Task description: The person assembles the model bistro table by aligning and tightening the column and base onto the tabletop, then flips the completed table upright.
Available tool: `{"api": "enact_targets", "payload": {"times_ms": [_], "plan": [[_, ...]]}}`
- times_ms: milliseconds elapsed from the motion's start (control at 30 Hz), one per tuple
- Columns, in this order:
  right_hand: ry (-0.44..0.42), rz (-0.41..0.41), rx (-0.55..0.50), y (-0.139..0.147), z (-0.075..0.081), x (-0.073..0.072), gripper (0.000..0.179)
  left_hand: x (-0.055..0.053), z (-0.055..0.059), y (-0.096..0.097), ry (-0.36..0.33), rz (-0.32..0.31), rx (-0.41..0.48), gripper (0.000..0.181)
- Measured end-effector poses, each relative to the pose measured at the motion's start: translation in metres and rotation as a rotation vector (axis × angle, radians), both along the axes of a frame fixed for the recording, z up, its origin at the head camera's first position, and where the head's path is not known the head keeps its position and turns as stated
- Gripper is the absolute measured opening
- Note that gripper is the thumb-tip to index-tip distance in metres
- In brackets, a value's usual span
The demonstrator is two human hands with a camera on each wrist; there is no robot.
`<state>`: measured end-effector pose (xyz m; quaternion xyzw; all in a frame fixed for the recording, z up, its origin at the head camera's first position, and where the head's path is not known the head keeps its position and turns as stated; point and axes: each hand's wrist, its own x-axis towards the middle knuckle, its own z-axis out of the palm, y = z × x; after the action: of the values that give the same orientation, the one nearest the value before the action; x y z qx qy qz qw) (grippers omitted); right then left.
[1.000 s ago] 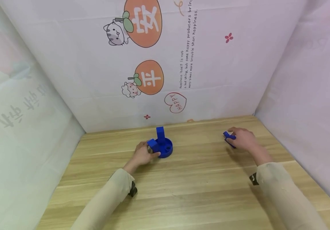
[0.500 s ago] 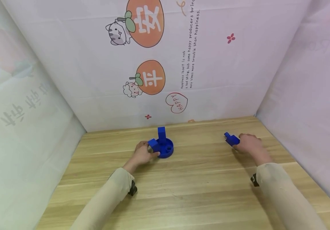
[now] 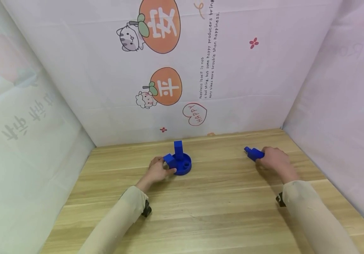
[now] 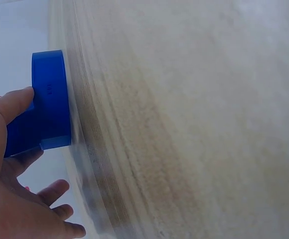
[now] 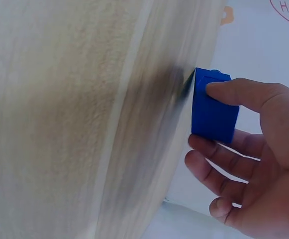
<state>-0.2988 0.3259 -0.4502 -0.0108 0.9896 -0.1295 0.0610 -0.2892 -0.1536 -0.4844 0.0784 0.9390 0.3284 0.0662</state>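
A round blue base [image 3: 183, 170] with a raised rim stands on the table, left of the middle. Two blue rectangular blocks rise from it: a rear upright block [image 3: 178, 150] and a tilted one [image 3: 170, 161] at its left. A small round socket [image 3: 186, 164] shows inside the rim. My left hand [image 3: 158, 171] grips the base's left side, thumb at the front. Over at the right, my right hand [image 3: 274, 160] pinches a blue block with a narrow threaded-looking stub [image 3: 254, 153] pointing left. In the right wrist view, the block [image 5: 215, 109] sits between thumb and fingertips.
The wooden table [image 3: 207, 211] runs back to a printed white sheet [image 3: 232, 77]. More sheeting closes the left side [image 3: 36, 141] and the right side [image 3: 340, 123]. Bare wood lies between the two hands.
The block in my right hand has turned so its stub points left, and its broad side now shows. The fingers have shifted to its right end. My left hand and the base stay put.
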Motion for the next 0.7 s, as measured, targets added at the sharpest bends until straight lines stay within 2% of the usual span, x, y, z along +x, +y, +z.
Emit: {"api": "enact_targets", "payload": {"times_ms": [133, 333, 700], "plan": [[0.056, -0.015, -0.01, -0.001, 0.0, -0.001, 0.045, 0.0, 0.0, 0.0, -0.006, 0.003, 0.007, 0.076], [0.127, -0.019, -0.02, -0.005, 0.003, -0.003, 0.053, -0.001, -0.002, 0.0, -0.011, 0.004, 0.004, 0.077], [0.171, -0.003, -0.045, -0.021, 0.017, -0.005, 0.06, 0.0, 0.0, 0.0, -0.022, 0.003, 0.03, 0.078]]}}
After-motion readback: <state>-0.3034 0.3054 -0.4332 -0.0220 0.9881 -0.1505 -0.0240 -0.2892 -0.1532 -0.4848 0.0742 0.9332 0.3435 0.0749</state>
